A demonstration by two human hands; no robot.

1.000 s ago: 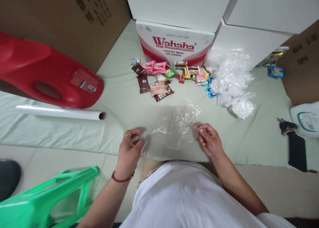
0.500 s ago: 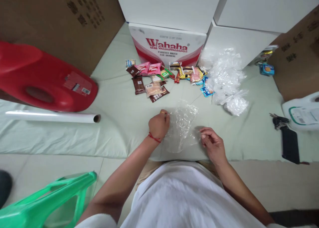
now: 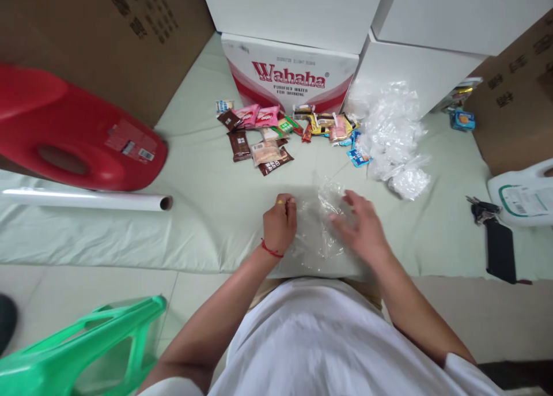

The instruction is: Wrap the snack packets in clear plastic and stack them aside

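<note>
A clear plastic bag [image 3: 317, 229] lies crinkled on the pale green cloth in front of me. My left hand [image 3: 280, 223] pinches the bag's left edge between thumb and fingers; a ring and a red string bracelet show on it. Over the bag's right side is my right hand [image 3: 360, 226], thumb and fingers spread apart, slightly blurred. Beyond the bag lie small wrapped snacks: dark brown packets [image 3: 239, 145], a clear-wrapped pastry [image 3: 265, 153], pink packets [image 3: 266, 116], yellow packets [image 3: 322, 125] and a blue packet [image 3: 359, 157].
Many clear bags are heaped [image 3: 393, 134] at the back right. A Wahaha carton [image 3: 289, 76] stands behind the snacks. On the left are a red jug [image 3: 90, 136] and a white roll [image 3: 86, 200]; keys and a black case [image 3: 501, 249] lie right. A green stool [image 3: 86, 344] stands below.
My right hand has moved up and inward over the bag, its fingers spreading from a near pinch. My left hand has shifted slightly right, still pinching the bag.
</note>
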